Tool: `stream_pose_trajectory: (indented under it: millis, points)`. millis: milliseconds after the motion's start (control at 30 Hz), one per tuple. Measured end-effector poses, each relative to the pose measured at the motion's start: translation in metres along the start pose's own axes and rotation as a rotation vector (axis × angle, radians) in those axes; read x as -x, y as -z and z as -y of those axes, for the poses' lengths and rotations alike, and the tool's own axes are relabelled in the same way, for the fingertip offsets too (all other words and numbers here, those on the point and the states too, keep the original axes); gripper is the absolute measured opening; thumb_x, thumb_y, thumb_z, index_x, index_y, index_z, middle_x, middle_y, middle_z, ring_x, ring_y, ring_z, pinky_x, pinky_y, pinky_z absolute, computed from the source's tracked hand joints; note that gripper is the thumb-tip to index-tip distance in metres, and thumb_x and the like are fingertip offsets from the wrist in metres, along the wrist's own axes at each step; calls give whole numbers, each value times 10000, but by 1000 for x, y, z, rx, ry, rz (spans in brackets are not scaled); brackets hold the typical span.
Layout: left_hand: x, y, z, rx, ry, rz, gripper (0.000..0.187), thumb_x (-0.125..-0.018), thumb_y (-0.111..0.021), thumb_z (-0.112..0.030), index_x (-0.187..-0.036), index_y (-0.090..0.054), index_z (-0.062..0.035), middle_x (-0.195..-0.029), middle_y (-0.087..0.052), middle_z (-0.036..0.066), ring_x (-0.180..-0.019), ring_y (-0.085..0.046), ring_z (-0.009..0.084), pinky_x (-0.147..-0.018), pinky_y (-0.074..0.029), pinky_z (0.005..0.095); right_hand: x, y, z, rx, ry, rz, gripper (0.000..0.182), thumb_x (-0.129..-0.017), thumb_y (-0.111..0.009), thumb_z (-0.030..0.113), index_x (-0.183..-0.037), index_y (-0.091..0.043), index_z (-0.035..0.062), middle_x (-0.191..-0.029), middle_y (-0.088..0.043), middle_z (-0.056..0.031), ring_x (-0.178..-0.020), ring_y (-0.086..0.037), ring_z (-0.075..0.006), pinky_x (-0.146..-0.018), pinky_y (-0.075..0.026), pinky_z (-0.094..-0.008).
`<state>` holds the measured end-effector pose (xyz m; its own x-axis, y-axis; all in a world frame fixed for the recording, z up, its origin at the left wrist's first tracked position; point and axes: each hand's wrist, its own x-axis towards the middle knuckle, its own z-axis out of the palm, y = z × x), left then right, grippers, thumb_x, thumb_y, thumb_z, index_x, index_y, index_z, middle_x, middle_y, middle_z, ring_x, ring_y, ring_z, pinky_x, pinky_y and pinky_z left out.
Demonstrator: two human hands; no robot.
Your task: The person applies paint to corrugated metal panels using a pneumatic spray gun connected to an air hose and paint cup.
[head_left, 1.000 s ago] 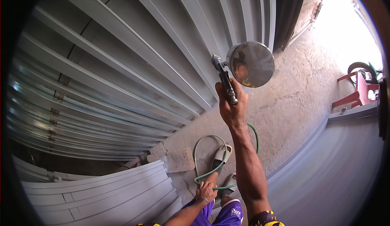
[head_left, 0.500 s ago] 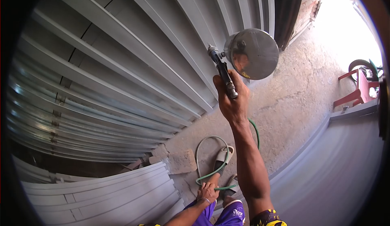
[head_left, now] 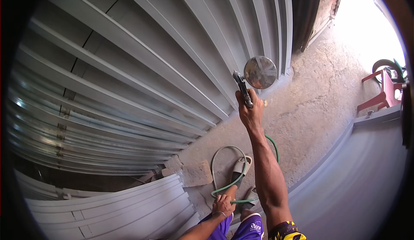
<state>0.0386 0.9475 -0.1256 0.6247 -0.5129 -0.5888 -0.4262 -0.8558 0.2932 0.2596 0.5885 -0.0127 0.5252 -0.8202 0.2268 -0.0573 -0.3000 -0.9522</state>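
My right hand (head_left: 251, 112) is wrapped round the grip of a spray gun (head_left: 242, 89). A shiny round metal cup (head_left: 260, 72) is fixed to the gun's right side. The nozzle points toward the grey ribbed metal sheet (head_left: 172, 63), close to its edge; no spray can be made out. Low down by my legs, my left hand (head_left: 223, 205) is closed on a green hose (head_left: 246, 201). That hose loops over the floor near my feet and shows again behind my right forearm.
Long grey metal strips (head_left: 112, 210) lie at the lower left. A stone block (head_left: 196, 173) rests on the concrete floor (head_left: 308, 106). Along the lower right runs a large grey panel (head_left: 345, 175). Farther back stand a pink chair (head_left: 384, 94) and a wheel.
My right hand has carried the spray gun farther from me and lower, so the cup looks smaller. The left hand still holds the hose, and the view has shifted slightly.
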Motion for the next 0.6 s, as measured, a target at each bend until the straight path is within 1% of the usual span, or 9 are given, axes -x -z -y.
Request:
stream_pose_trajectory:
  millis: [67,100,167,267,400,500,533,600]
  points:
    - [3,1,-1,25,-27,-93,334,-932,-643,-414,-951,-671,-82,-1061,-640,133,-1116,-593,374,-956,-496,550,5,0,-14,59,-32,25,322,-952,-735,336,-937,-606,41,-713,-608,-169,-662,-589,-361,-614,-454,-445]
    - [3,3,-2,19,-26,-83,333,-932,-643,-414,-939,-669,-82,-1055,-641,133,-1113,-594,373,-953,-497,550,7,-1,-22,88,-48,39,312,-948,-734,341,-959,-609,55,-755,-646,-191,-705,-636,-422,-633,-473,-465]
    - [2,7,-2,6,-25,-64,333,-932,-642,-414,-913,-664,-82,-1044,-642,133,-1107,-596,369,-947,-498,549,12,-3,-40,120,-59,43,321,-948,-728,355,-959,-609,58,-761,-647,-201,-720,-638,-436,-639,-473,-475]
    - [0,9,-3,-20,-40,-45,315,-920,-664,-400,-948,-681,-87,-1066,-665,147,-1106,-614,378,-941,-518,537,22,-5,-67,166,-72,40,334,-950,-718,374,-955,-610,58,-779,-655,-216,-746,-644,-451,-653,-478,-492]
    - [0,5,4,-8,-77,-96,309,-910,-674,-385,-927,-676,-76,-1003,-666,151,-1032,-631,386,-909,-528,505,40,-6,-97,189,-138,53,352,-953,-707,395,-950,-611,57,-806,-670,-228,-773,-653,-461,-671,-487,-507]
    - [1,4,5,3,-83,-130,304,-905,-678,-361,-898,-667,-57,-971,-650,150,-1008,-618,389,-890,-525,502,52,-8,-117,204,-178,38,351,-950,-715,379,-898,-619,46,-750,-630,-224,-700,-623,-417,-642,-464,-469]
    - [0,2,6,-6,-89,-143,309,-903,-679,-360,-896,-666,-51,-973,-652,152,-1007,-618,390,-890,-525,504,55,-7,-124,243,-214,66,388,-952,-695,433,-897,-621,56,-774,-646,-236,-741,-647,-438,-659,-470,-498]
    - [0,0,7,-17,-91,-149,320,-901,-681,-363,-899,-665,-43,-978,-654,155,-1009,-619,391,-893,-526,506,59,-4,-139,353,-259,145,399,-953,-681,471,-972,-641,75,-835,-685,-232,-811,-667,-460,-694,-490,-526]
